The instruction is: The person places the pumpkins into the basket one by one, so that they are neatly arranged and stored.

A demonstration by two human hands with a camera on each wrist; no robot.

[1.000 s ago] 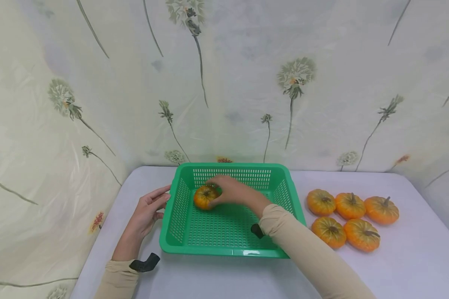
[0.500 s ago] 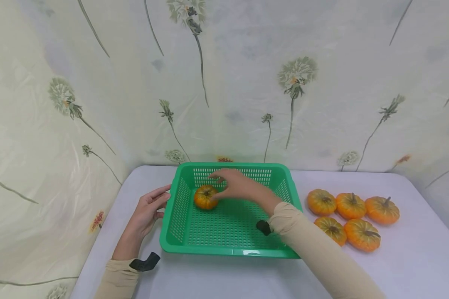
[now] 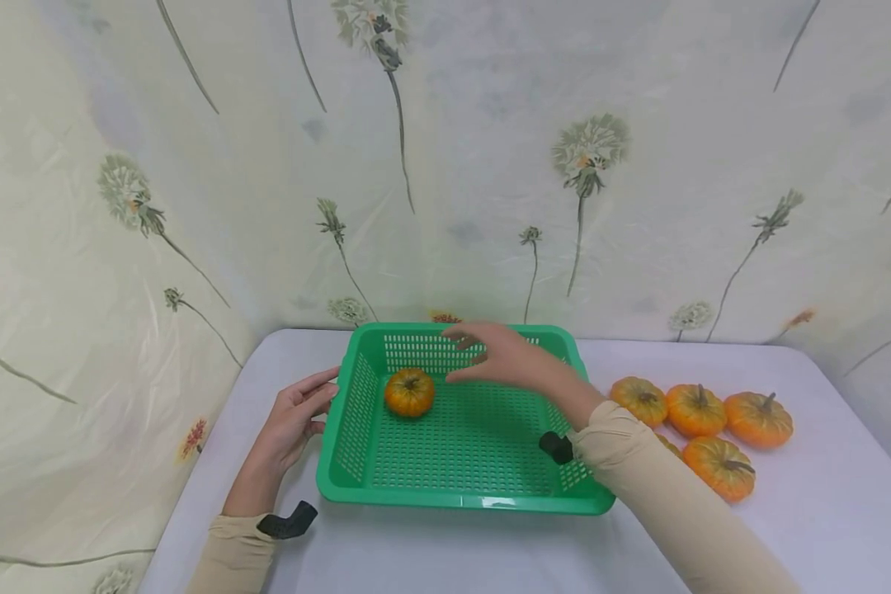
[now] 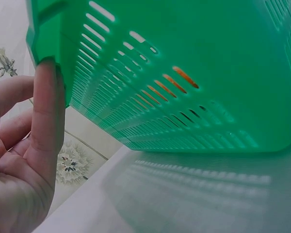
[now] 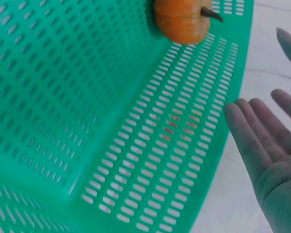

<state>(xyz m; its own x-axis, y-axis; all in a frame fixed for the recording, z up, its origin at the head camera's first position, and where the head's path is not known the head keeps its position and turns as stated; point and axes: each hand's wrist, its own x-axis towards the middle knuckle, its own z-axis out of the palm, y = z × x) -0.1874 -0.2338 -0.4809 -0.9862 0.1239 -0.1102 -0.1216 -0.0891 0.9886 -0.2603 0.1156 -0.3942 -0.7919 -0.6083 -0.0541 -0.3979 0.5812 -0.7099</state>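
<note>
An orange pumpkin (image 3: 410, 393) sits in the left part of a green basket (image 3: 460, 500); the right wrist view also shows a pumpkin (image 5: 180, 19) in the basket. My right hand (image 3: 508, 359) is over the basket's back right part, its fingers spread and holding nothing. In the right wrist view this hand (image 5: 276, 150) has its palm and parted fingers showing beside the rim. My left hand (image 3: 289, 421) touches the basket's left rim with its fingertips. The left wrist view shows that hand (image 4: 26, 141) with fairly straight fingers against the rim (image 4: 43, 39).
Several orange pumpkins, one of them at the far right (image 3: 759, 419), lie on the white table (image 3: 824, 511) right of the basket. My right sleeve partly covers one. Behind the table hangs a pale cloth (image 3: 475, 165) with a dandelion pattern.
My right hand has let go of the pumpkin in the basket and moved up and to the right. The pumpkin stays where it was. My left hand has not visibly moved.
</note>
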